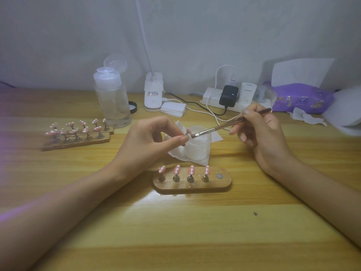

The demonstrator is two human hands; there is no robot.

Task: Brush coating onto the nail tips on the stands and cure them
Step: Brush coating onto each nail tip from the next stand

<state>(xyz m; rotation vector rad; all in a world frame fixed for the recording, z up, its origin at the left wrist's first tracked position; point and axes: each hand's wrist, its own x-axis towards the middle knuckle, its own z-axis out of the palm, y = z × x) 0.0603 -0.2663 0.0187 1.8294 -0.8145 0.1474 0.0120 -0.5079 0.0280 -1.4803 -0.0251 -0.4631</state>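
My left hand pinches a pink nail tip on its small stand, held above a frosted jar. My right hand grips a thin brush whose bristles touch that nail tip. In front of the jar lies a wooden holder carrying several pink nail tips on metal stands, with one magnet spot bare at its right end. Two more wooden holders full of pink nail tips sit at the left.
A clear pump bottle stands behind the left holders. A white lamp base, a power strip with chargers and cables line the back. A purple tissue pack lies back right. White paper sits under the jar.
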